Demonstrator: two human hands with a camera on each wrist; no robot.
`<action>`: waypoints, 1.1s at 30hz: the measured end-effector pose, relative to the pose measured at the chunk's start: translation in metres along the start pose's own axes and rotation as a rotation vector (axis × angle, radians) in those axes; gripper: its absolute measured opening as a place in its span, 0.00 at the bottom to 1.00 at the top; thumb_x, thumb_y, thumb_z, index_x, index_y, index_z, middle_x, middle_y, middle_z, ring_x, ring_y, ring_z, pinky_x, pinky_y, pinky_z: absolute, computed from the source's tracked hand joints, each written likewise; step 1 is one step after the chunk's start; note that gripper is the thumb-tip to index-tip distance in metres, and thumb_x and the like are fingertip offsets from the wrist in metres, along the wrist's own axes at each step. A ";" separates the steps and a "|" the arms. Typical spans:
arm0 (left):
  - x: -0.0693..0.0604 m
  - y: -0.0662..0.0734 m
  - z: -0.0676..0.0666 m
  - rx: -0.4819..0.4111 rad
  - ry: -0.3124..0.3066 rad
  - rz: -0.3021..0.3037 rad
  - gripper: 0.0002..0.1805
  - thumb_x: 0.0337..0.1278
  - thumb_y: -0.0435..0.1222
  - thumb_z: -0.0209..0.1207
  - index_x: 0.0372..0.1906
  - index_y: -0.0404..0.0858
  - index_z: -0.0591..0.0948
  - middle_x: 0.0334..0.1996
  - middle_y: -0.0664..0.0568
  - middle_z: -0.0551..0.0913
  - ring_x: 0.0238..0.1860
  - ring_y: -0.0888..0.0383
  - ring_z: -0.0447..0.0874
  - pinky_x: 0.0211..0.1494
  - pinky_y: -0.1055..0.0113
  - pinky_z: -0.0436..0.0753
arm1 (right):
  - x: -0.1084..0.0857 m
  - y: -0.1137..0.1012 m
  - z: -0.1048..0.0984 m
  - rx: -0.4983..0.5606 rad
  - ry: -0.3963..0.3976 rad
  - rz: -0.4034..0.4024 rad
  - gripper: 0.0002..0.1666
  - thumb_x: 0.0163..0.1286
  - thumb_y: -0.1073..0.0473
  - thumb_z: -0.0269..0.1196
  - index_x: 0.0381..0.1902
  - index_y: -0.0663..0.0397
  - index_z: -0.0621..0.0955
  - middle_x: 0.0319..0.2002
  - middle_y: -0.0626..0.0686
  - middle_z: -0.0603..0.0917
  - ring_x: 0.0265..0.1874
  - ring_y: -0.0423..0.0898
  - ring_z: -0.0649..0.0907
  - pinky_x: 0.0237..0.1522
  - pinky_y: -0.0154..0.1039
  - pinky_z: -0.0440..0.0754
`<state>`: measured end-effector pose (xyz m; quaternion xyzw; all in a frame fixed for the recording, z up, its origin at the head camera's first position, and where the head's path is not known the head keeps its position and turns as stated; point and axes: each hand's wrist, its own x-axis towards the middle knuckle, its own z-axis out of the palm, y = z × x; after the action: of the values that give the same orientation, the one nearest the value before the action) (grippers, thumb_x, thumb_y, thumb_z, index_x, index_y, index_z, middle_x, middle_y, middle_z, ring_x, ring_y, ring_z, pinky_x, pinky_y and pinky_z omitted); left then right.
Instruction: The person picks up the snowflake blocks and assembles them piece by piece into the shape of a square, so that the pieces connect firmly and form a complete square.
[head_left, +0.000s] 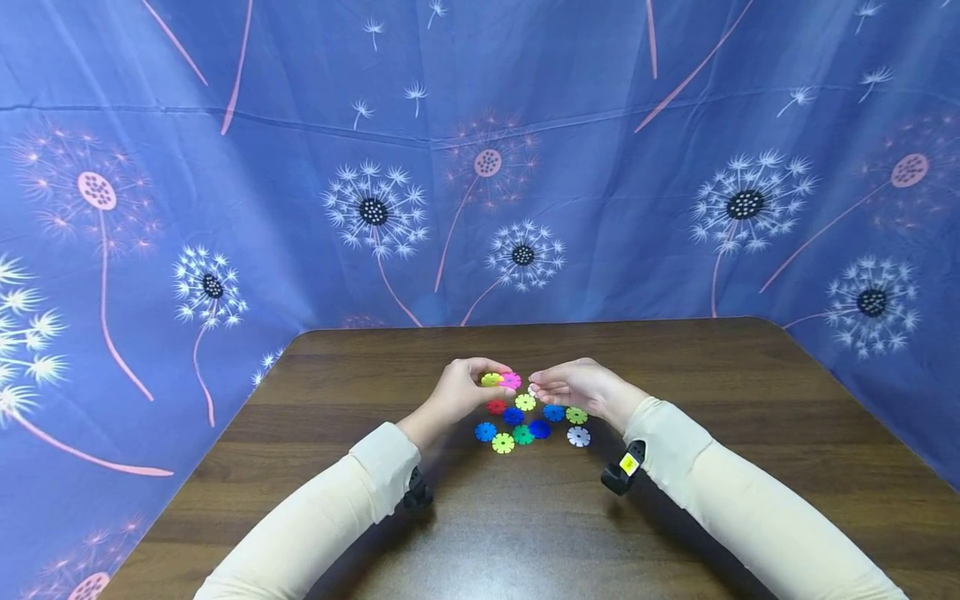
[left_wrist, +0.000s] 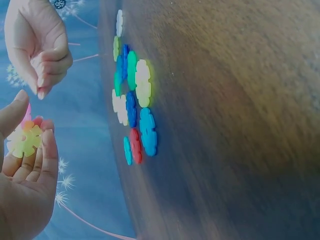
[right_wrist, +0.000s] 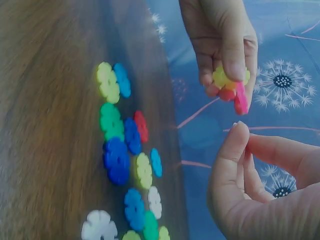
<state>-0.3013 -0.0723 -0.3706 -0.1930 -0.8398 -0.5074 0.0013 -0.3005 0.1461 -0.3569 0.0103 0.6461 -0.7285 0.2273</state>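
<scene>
My left hand pinches a yellow notched plastic disc joined to a pink notched disc. An orange-red patch shows where the two meet; whether it is a third piece is unclear. The pair is held above the tabletop. Close to the pink disc, on its right, is my right hand. Thumb and index fingertips of that hand touch each other, and no disc shows between them. In the head view, a white disc is partly covered by the right fingertips.
Several loose notched discs lie on the brown wooden table below and in front of the hands, among them a red one, a green one and another white one. Behind the table hangs a blue dandelion-print cloth.
</scene>
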 end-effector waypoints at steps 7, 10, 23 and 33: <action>-0.006 -0.007 -0.007 -0.054 0.007 -0.023 0.16 0.46 0.35 0.73 0.43 0.37 0.86 0.33 0.49 0.88 0.26 0.64 0.78 0.30 0.73 0.78 | -0.002 0.009 -0.007 -0.095 0.003 -0.021 0.24 0.67 0.70 0.59 0.57 0.83 0.70 0.26 0.52 0.86 0.26 0.41 0.85 0.36 0.34 0.85; -0.008 -0.010 -0.009 -0.075 0.006 -0.032 0.16 0.46 0.34 0.73 0.43 0.36 0.86 0.32 0.48 0.88 0.26 0.64 0.78 0.31 0.72 0.79 | -0.005 0.013 -0.011 -0.126 -0.002 -0.013 0.24 0.67 0.69 0.60 0.55 0.83 0.70 0.26 0.51 0.86 0.26 0.41 0.85 0.36 0.32 0.85; -0.006 -0.006 -0.010 -0.084 0.002 -0.013 0.15 0.46 0.33 0.73 0.43 0.37 0.86 0.32 0.49 0.87 0.26 0.66 0.77 0.29 0.74 0.77 | -0.021 0.023 -0.028 -0.360 0.097 -0.061 0.18 0.63 0.67 0.64 0.46 0.78 0.78 0.32 0.57 0.88 0.28 0.45 0.85 0.37 0.40 0.86; -0.008 -0.006 -0.011 -0.114 0.014 -0.029 0.18 0.45 0.32 0.72 0.46 0.33 0.85 0.34 0.44 0.87 0.26 0.67 0.75 0.29 0.74 0.76 | -0.027 0.029 -0.036 -0.425 0.118 -0.049 0.16 0.62 0.69 0.63 0.44 0.80 0.79 0.27 0.54 0.86 0.25 0.42 0.84 0.35 0.38 0.85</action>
<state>-0.2979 -0.0869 -0.3718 -0.1768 -0.8122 -0.5558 -0.0111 -0.2767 0.1868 -0.3818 -0.0110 0.7975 -0.5792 0.1686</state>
